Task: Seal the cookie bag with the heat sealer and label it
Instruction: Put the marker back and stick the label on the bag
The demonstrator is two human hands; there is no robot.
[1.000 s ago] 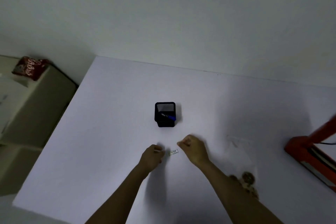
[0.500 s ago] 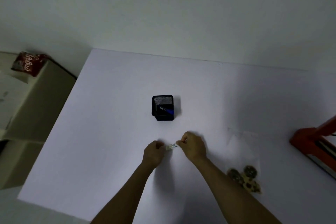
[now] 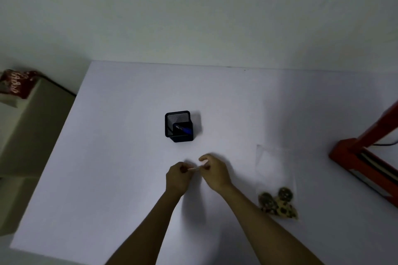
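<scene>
Label (image 3: 196, 169) paper sits pinched between the person's two hands above the near middle of the table: the left hand (image 3: 178, 177) grips one end and the right hand (image 3: 215, 173) the other, both curled tight on the small strip. It looks thin, light and limp, likely sticky once its backing is off, so it is best held by the very ends with the fingertips to keep it from curling onto itself. The cookie bag (image 3: 276, 180) lies flat to the right, near the person, apart from both hands; it is clear, soft film that would crinkle and slide, with the cookies (image 3: 277, 203) heaped at its near end, brittle and best not pressed. The flat empty part of the film seems the sensible place for the label. The red heat sealer (image 3: 364, 153) stands at the right edge. A black mesh pen holder (image 3: 178, 126) with a blue pen (image 3: 183, 129) stands farther off. The table (image 3: 107, 157) is plain white, smooth and dimly lit, against a bare pale wall (image 3: 193, 11).
</scene>
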